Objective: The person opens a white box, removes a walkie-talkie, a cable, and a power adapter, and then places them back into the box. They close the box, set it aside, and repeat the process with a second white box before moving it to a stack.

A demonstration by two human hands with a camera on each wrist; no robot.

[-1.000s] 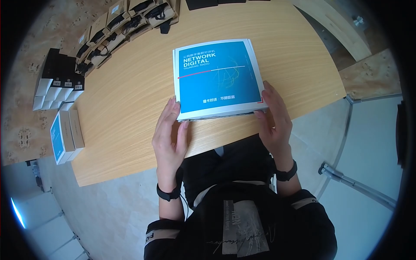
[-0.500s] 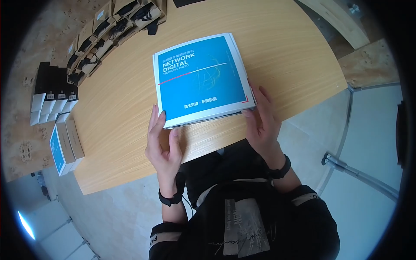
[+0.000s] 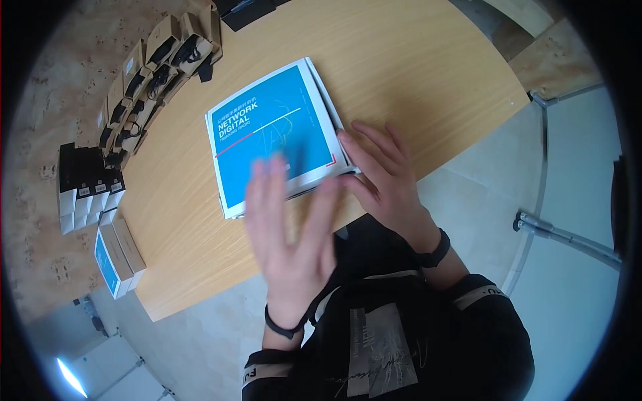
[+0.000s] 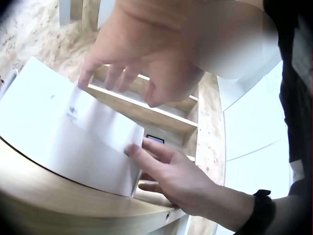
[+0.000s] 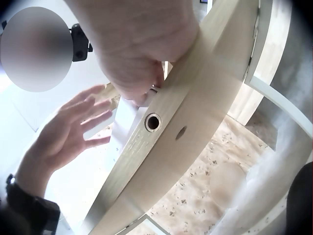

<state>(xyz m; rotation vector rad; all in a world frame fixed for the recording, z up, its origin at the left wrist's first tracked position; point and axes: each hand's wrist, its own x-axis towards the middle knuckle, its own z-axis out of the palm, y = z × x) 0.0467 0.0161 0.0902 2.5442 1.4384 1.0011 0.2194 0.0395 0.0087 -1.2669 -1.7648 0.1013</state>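
A white box (image 3: 267, 130) with a blue cover printed "NETWORK DIGITAL TRUNKING RADIO" rests on the table, turned at an angle. My right hand (image 3: 388, 184) grips its near right corner, thumb on the near side and index finger along the right side. In the left wrist view that thumb presses on the white side wall of the box (image 4: 63, 132). My left hand (image 3: 291, 247), blurred by motion, is raised over the box's near edge with fingers spread and straight. The right wrist view also shows this left hand (image 5: 61, 134) with nothing in it.
Brown cartons (image 3: 157, 73) with black devices and cables line the table's far left edge. Black-and-white boxes (image 3: 87, 180) stand at the left, with a pair of upright boxes (image 3: 120, 257) nearer me. A black item (image 3: 244, 13) lies at the back.
The box has shifted left and turned counterclockwise in the head view. My left hand has come off its left corner and swung right over the near edge. My right hand stays at its corner.
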